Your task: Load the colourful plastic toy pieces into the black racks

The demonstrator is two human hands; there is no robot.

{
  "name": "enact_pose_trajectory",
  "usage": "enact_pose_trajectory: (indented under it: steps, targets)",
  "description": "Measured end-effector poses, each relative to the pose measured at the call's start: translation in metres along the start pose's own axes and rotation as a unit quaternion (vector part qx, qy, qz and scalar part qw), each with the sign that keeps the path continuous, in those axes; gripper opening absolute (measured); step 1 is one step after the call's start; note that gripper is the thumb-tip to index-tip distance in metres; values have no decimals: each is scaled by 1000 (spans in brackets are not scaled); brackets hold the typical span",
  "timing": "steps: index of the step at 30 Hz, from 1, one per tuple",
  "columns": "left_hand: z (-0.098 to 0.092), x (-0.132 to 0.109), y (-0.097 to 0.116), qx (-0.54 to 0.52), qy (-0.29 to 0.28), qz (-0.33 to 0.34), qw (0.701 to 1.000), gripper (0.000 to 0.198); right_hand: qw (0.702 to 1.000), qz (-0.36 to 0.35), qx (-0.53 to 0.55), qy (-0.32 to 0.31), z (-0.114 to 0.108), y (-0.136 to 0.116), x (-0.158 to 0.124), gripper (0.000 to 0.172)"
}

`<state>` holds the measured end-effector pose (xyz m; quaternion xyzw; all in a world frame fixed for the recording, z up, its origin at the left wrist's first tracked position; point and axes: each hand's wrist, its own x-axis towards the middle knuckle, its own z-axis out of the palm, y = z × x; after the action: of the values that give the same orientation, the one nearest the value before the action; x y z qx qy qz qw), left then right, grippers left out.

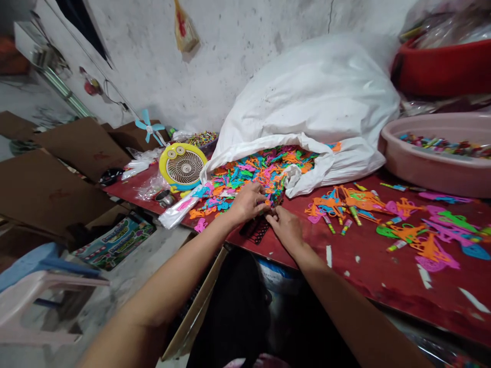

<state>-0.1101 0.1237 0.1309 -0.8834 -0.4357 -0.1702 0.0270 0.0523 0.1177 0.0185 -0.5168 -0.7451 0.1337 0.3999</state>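
Note:
My left hand (247, 203) and my right hand (286, 230) meet at the fingertips on the red tabletop (368, 260). Whatever lies between the fingers is hidden. Just beyond them spills a heap of bright plastic cutout pieces (245, 176) in orange, pink, green and blue. A black comb-like plastic strip (255, 230) lies under my wrists near the table's front edge. To the right lie looser orange, pink and green cutouts (422, 232) with small colored tubes (341, 214) among them.
A bulging white sack (307, 97) spills the pieces at the back. A pink basin (433, 158) of small items stands at the right, a red basin (441, 69) behind it. A yellow fan (183, 166) stands at the left, with cardboard sheets (46, 194) and a pale stool (42, 306) beyond the table edge.

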Motion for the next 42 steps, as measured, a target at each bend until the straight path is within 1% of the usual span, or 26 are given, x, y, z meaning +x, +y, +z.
enact_pose_trajectory:
  steps: [4, 8, 10, 11, 12, 13, 14, 15, 16, 17, 18, 19, 20, 21, 23, 24, 26, 28, 30, 34, 37, 40, 42]
  targets:
    - [-6, 8, -3, 8, -29, 7, 1000, 30, 1000, -11, -9, 3, 3, -1, 1, 23]
    - [-7, 18, -6, 30, -62, -6, 998, 29, 999, -2, 46, -20, 5, 3, 2, 18]
    - [-10, 18, -7, 31, -58, -14, 998, 25, 996, 13, 76, -37, 7, 7, 2, 14]
    - [-12, 15, -7, 23, -43, -11, 999, 25, 995, 19, 84, -41, 7, 9, 2, 13]
    - [-15, 10, -6, 8, -17, -7, 1000, 27, 995, 23, 89, -40, 7, 11, 3, 13]
    - [-16, 2, -6, -12, 23, -9, 1000, 32, 994, 25, 95, -39, 8, 13, 3, 13]
    - [-16, -8, -5, -33, 76, -22, 996, 36, 994, 26, 101, -36, 8, 15, 3, 14]
    - [-15, -20, -4, -52, 136, -49, 988, 38, 993, 29, 108, -33, 7, 17, 3, 15]
    - [-10, -33, -4, -65, 201, -98, 973, 36, 992, 35, 113, -30, 7, 18, 4, 16]
    - [-2, -47, -4, -70, 254, -161, 951, 32, 992, 43, 117, -28, 7, 19, 4, 17]
    - [9, -61, -5, -69, 290, -235, 925, 30, 991, 52, 118, -26, 7, 20, 5, 18]
    - [22, -74, -6, -69, 294, -299, 905, 30, 991, 60, 115, -25, 6, 21, 5, 20]
    - [37, -84, -7, -77, 262, -337, 901, 29, 991, 66, 112, -26, 6, 21, 6, 22]
    - [52, -93, -7, -88, 214, -346, 909, 28, 991, 70, 109, -29, 6, 21, 6, 23]
    - [78, -104, -5, -87, 128, -319, 935, 36, 991, 72, 109, -36, 5, 21, 7, 26]
    - [87, -106, -3, -78, 100, -315, 940, 41, 990, 71, 114, -39, 5, 21, 7, 27]
    - [97, -106, 4, -66, 65, -323, 942, 46, 989, 69, 126, -41, 6, 22, 8, 28]
    - [99, -105, 12, -67, 53, -343, 935, 48, 987, 71, 136, -40, 6, 23, 8, 29]
    - [97, -106, 20, -76, 55, -350, 932, 48, 985, 77, 146, -39, 7, 25, 9, 30]
    - [99, -112, 36, -92, 78, -341, 932, 42, 984, 73, 157, -33, 8, 28, 10, 29]
    - [101, -118, 46, -104, 89, -331, 934, 42, 983, 65, 167, -42, 5, 27, 7, 30]
    - [100, -123, 54, -108, 91, -334, 932, 43, 975, 88, 191, -78, -11, 31, 2, 38]
    - [98, -125, 55, -106, 88, -330, 934, 43, 978, 99, 164, -76, -33, 39, -3, 43]
